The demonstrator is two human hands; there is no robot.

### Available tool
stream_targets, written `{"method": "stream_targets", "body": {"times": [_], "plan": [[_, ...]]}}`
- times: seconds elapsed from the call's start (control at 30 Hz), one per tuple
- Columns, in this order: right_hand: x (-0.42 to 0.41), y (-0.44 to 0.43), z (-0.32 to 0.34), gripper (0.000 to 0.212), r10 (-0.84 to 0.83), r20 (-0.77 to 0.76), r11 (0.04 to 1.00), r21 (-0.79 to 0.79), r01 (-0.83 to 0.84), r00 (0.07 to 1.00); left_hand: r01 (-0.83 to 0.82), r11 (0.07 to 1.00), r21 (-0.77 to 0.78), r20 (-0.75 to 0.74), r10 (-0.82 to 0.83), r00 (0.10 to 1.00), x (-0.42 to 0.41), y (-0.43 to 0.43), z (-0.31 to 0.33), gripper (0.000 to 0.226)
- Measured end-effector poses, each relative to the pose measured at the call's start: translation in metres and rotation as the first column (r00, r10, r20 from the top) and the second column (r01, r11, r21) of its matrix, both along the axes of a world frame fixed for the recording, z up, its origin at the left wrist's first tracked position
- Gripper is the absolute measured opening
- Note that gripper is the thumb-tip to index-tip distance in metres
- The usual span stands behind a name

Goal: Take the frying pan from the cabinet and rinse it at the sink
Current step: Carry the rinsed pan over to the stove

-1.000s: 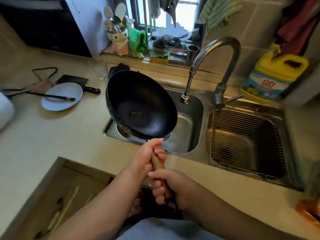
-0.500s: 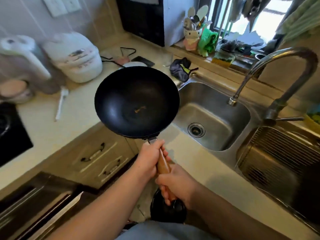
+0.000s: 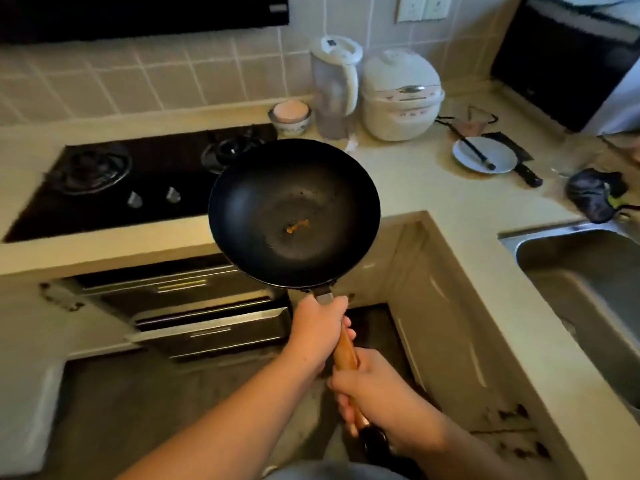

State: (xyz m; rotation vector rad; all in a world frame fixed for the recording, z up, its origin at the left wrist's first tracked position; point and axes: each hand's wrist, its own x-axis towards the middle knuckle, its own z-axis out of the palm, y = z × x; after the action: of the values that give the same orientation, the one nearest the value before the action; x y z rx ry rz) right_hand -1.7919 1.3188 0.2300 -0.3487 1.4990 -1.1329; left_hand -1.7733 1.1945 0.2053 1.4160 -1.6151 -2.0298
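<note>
A black frying pan with a wooden handle is held level in the air, over the counter corner between stove and sink. A small orange bit of residue lies in its bottom. My left hand grips the handle close to the pan's metal neck. My right hand grips the same handle lower down, near its dark end. The steel sink shows only partly at the right edge; its faucet is out of view. Dark cabinet drawers sit below the stove.
A black gas stove lies at the left. On the counter behind stand a white kettle, a rice cooker, a small bowl, a plate with chopsticks, a cleaver and a dark cloth.
The view has swung left from the sink toward the stove. The pan, held by both hands throughout, has moved away from above the sink basin to the counter corner.
</note>
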Motion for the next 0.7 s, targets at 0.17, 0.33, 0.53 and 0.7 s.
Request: {"method": "stream_targets", "body": {"times": [0.17, 0.33, 0.53, 0.7], "plan": [[0.063, -0.069, 0.002, 0.021, 0.222, -0.05, 0.973, 0.08, -0.218, 0.974, -0.171, 0.985, 0.014, 0.016, 0.17, 0.985, 0.085, -0.06, -0.004, 0.056], [0.13, -0.13, 0.003, 0.017, 0.345, -0.018, 0.931, 0.134, -0.339, 0.939, -0.297, 0.952, 0.068, 0.002, 0.298, 0.955, 0.173, -0.112, -0.001, 0.042], [0.199, -0.194, 0.01, 0.015, 0.535, -0.016, 0.838, 0.139, -0.528, 0.844, -0.474, 0.874, 0.107, 0.006, 0.476, 0.879, 0.266, -0.163, 0.002, 0.033], [0.238, -0.246, 0.009, 0.013, 0.673, -0.032, 0.737, 0.109, -0.667, 0.739, -0.588, 0.801, 0.113, -0.008, 0.593, 0.805, 0.322, -0.205, -0.003, 0.025]]}}
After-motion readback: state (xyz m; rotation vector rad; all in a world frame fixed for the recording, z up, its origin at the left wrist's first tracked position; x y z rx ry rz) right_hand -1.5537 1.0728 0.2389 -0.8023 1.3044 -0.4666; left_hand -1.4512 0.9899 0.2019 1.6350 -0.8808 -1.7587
